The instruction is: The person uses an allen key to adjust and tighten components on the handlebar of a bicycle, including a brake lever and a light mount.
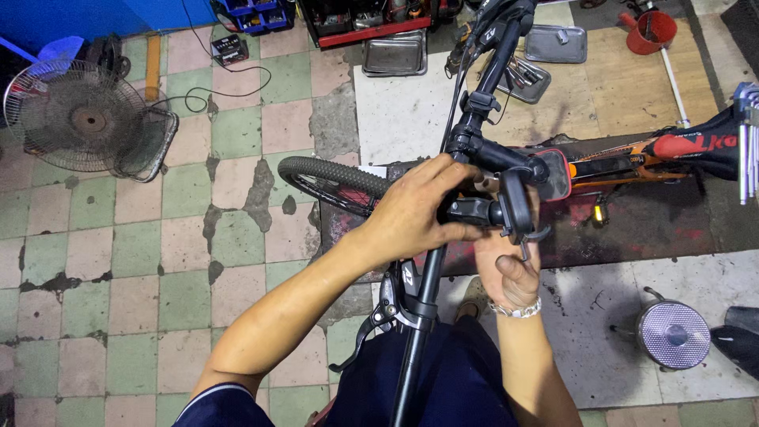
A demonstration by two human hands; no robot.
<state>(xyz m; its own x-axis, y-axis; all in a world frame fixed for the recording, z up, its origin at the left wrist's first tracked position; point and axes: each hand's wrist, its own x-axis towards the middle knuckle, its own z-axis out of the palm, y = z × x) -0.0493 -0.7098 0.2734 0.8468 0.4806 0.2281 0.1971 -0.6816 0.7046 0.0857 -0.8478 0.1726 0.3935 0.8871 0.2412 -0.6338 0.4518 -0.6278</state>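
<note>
a small black box [230,49] with a pale label lies on the floor at the top, near the fan. white letters run along the red and black bike frame [700,146] at right.

Bright even light, edge distortion

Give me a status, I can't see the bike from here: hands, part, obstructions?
Left hand gripping black clamp mount on handlebar. Right hand beneath, fingers at small bolt. Brake lever close below, not touching.
</note>
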